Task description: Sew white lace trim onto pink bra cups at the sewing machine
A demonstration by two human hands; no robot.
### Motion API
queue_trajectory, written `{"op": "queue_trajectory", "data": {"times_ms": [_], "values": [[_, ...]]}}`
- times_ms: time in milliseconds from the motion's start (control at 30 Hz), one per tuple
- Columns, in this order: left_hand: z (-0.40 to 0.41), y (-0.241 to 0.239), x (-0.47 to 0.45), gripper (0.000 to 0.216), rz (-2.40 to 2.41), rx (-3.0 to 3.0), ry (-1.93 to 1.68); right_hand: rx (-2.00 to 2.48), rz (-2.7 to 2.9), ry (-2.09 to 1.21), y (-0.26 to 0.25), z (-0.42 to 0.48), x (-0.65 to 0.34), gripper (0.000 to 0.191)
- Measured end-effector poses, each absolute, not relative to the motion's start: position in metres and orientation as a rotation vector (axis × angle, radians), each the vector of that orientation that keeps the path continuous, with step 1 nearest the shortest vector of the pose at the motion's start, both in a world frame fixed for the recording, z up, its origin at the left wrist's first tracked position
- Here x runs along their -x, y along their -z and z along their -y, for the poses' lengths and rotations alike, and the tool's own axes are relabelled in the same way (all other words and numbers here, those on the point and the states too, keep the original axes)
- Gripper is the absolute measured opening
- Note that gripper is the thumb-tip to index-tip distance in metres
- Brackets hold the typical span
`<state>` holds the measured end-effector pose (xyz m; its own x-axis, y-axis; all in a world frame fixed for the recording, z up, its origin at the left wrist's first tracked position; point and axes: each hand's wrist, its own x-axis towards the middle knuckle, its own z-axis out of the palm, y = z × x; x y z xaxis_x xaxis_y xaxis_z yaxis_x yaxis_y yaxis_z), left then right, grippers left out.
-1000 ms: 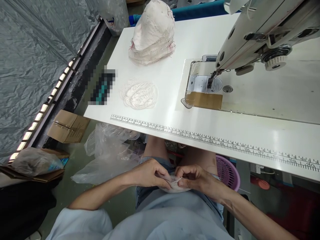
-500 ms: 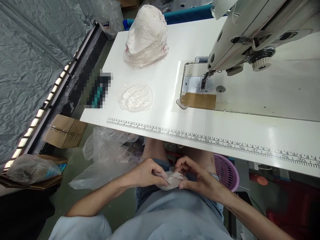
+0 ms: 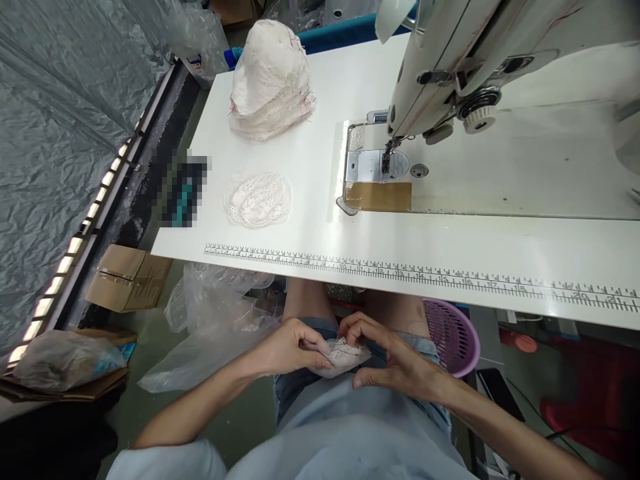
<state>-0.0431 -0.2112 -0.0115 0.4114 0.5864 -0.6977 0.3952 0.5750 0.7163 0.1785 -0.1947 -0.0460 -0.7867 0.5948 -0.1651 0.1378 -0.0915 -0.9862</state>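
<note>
My left hand (image 3: 295, 348) is closed over my lap, its thumb and fingers pinching the left end of a small white lace piece (image 3: 343, 360) with sheer fabric. My right hand (image 3: 385, 353) has curled fingers touching the top of the lace, while its thumb stands apart below the right edge. Dark reddish thread shows on the lace piece. On the table, a flat pile of white lace pieces (image 3: 257, 200) lies left of the sewing machine (image 3: 435, 73). Behind it sits a taller heap of white lace fabric (image 3: 270, 80) with red thread ends.
The white table (image 3: 310, 233) has a printed ruler (image 3: 400, 272) along its front edge. A purple basket (image 3: 453, 337) stands under the table at right. Clear plastic bags (image 3: 215, 327) and a cardboard box (image 3: 127, 277) are on the floor at left.
My right thumb has come away from the lace piece, and the right fingers have shifted left over it. The left hand keeps its pinch. The view has turned slightly right.
</note>
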Motion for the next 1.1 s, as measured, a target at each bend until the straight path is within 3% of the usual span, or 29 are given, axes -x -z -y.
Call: {"op": "queue_trajectory", "data": {"times_ms": [300,667,1100], "values": [[0.2134,0.0140,0.0440,0.016,-1.236,-0.945,-0.202,0.820,1.824,-1.964,0.0500,0.1963,-0.1759,0.021],[0.2147,0.0173,0.0439,0.020,-1.246,-0.918,-0.210,0.825,1.648,-2.074,0.0497,0.1957,-0.1717,0.032],[0.2141,0.0109,0.0410,0.017,-1.207,-0.986,-0.150,0.837,1.601,-2.097,0.0497,0.1963,-0.1694,0.022]]}}
